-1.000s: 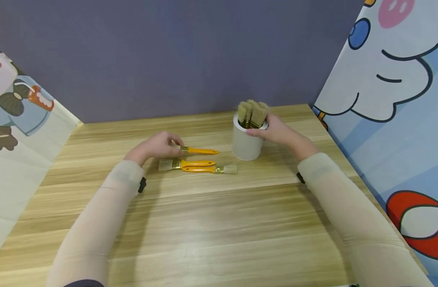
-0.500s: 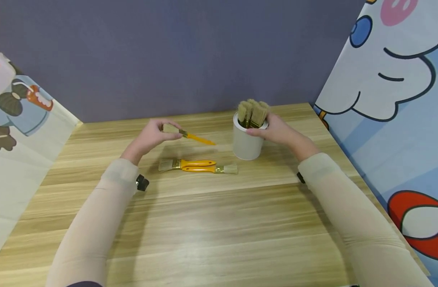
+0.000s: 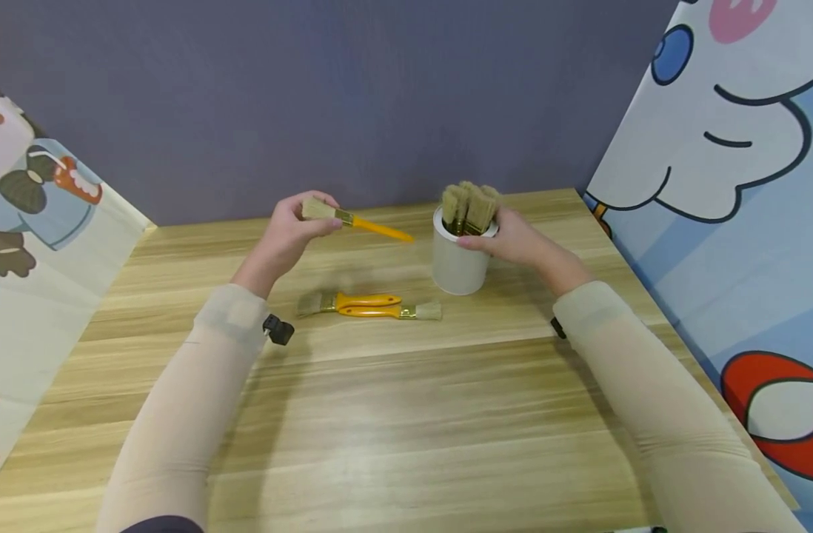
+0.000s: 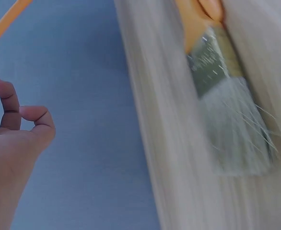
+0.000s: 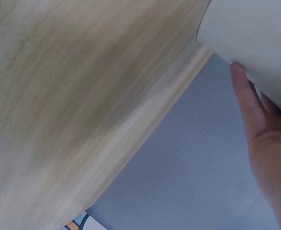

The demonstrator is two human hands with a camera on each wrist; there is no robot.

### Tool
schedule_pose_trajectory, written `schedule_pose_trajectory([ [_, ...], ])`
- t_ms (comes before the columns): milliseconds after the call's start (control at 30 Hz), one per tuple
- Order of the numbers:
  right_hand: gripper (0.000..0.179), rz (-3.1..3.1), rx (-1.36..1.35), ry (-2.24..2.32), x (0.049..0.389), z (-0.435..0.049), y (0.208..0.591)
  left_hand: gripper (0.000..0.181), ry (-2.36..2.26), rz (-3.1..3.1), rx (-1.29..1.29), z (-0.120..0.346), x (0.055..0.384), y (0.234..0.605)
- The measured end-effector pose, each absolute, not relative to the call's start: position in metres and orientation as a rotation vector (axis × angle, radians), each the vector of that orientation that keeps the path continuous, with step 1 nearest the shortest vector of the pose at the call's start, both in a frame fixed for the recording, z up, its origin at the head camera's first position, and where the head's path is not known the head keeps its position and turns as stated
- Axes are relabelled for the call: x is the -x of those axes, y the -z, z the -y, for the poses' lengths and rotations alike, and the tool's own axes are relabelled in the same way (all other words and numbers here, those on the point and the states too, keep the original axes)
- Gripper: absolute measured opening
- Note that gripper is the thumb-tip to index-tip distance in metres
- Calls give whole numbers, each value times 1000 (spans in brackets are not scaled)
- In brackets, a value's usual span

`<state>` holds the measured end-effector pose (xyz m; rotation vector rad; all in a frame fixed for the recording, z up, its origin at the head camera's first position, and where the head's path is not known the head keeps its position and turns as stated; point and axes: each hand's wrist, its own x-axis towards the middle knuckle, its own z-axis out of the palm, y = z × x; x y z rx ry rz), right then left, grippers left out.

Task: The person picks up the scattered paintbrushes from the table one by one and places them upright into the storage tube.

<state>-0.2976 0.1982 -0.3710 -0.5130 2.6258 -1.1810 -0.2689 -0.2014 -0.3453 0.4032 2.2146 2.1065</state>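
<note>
My left hand [image 3: 288,235] pinches a paintbrush [image 3: 382,229] near its metal ferrule, above the table. Its pale bristles lie toward the palm, and the orange handle points right and slightly down. In the left wrist view only part of that orange handle shows at the top corner. My right hand [image 3: 516,238] holds the rim and side of a white can [image 3: 457,268] standing upright at the back. Several paintbrushes [image 3: 469,207] stand in the can, bristles up, their handles hidden inside. Two more paintbrushes lie side by side on the table: a wider one [image 3: 369,300] and a narrower one [image 3: 372,312], pointing opposite ways.
The wooden table [image 3: 406,414] ends at a dark grey-blue wall [image 3: 300,104] behind the can. Cartoon-printed panels flank it, one on the left [image 3: 53,296] and another on the right [image 3: 766,296].
My left hand has lifted the paintbrush off the table and moved it up and back toward the wall, its handle now tilted down to the right. The right hand stays on the can.
</note>
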Motion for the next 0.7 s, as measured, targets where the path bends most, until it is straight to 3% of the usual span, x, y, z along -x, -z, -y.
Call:
schedule_pose_trajectory([
  [700,96,-2604,502,1201,296,-199,372,12,-2362,-1973,-622,156,283,305],
])
